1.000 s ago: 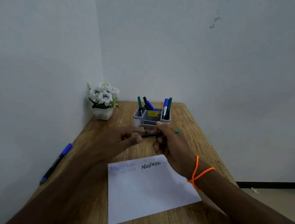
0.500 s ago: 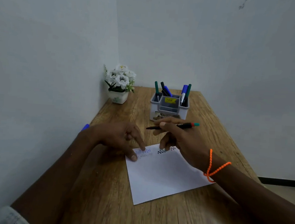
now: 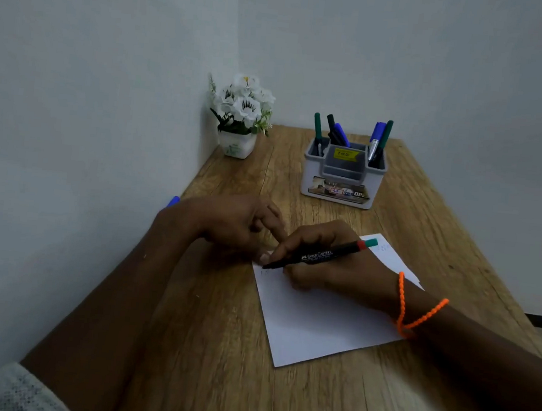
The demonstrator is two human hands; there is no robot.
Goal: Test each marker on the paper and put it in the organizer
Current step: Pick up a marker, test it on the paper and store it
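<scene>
A white sheet of paper (image 3: 325, 318) lies on the wooden table (image 3: 216, 364). My right hand (image 3: 327, 262) grips a black marker with a green end (image 3: 321, 255), its tip touching the paper's near-left corner. My left hand (image 3: 238, 225) rests beside it with a finger pressed on the paper's edge. The cap is not visible. The grey organizer (image 3: 344, 175) stands further back, holding several green, black and blue markers. A blue marker (image 3: 173, 200) peeks out behind my left wrist by the wall.
A small white pot of white flowers (image 3: 241, 117) sits in the back left corner. Walls close off the table's left and back sides. The right table edge drops to the floor.
The view tilted down. My right hand brought the marker down from in front of the organizer until its tip met the paper. My left hand settled on the paper's edge.
</scene>
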